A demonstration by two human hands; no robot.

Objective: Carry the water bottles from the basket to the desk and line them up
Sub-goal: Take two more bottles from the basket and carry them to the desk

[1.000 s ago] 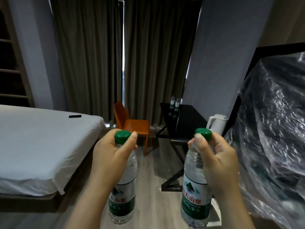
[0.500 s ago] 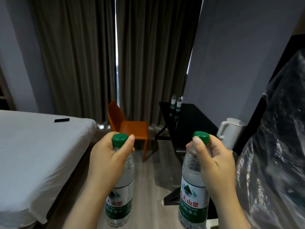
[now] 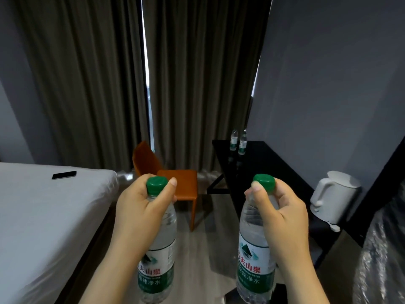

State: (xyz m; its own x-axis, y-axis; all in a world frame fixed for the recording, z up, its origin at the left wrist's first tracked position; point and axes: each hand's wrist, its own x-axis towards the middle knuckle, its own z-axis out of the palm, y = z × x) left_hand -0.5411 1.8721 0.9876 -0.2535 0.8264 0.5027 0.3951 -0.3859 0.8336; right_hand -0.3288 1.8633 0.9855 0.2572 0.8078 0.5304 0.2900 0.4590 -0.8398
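Head view, left grip [image 3: 140,212] and right grip [image 3: 282,218] each grasping clear green-capped bottles [image 3: 158,249] (upright).

We look from head height, forward and slightly down, our hands close below, toward the curtains [image 3: 92,84] and desk [image 3: 269,163].

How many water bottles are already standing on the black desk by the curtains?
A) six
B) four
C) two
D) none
C: two small clear plastic water bottles stand side by side at the far end of the glossy black desk, near the curtains; the left hand and right hand each carry one more green-capped bottle.
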